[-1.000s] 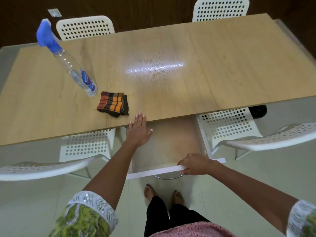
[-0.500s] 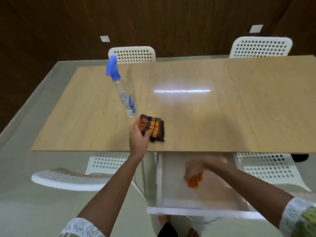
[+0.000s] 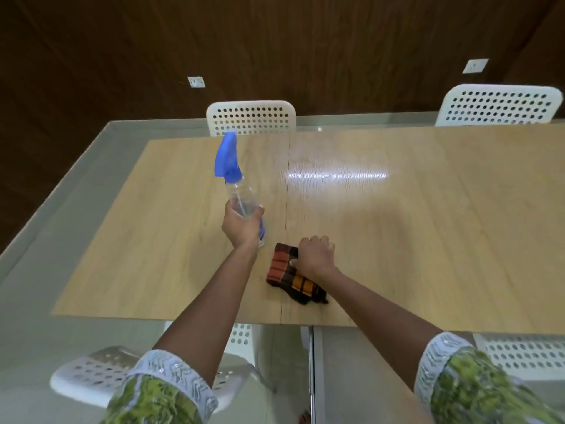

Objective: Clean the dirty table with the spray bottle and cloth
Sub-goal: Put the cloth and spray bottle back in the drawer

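Note:
A clear spray bottle (image 3: 237, 188) with a blue trigger head stands upright on the wooden table (image 3: 428, 224), left of centre. My left hand (image 3: 243, 226) is wrapped around the bottle's lower body and hides its base. A folded cloth (image 3: 286, 275) striped in orange, red and black lies on the table just right of the bottle, near the front edge. My right hand (image 3: 315, 255) rests on the cloth's far end, fingers curled over it and thumb pressed on its top.
White perforated chairs stand at the far side (image 3: 250, 117) (image 3: 498, 104) and at the near side (image 3: 91, 374) (image 3: 526, 353). A glass border (image 3: 61, 191) surrounds the wooden top. A dark wood wall with two white sockets rises behind.
My left hand moved from the table's front edge past the cloth and closed on the bottle. My right hand came up from below the table onto the cloth. The view tilted up.

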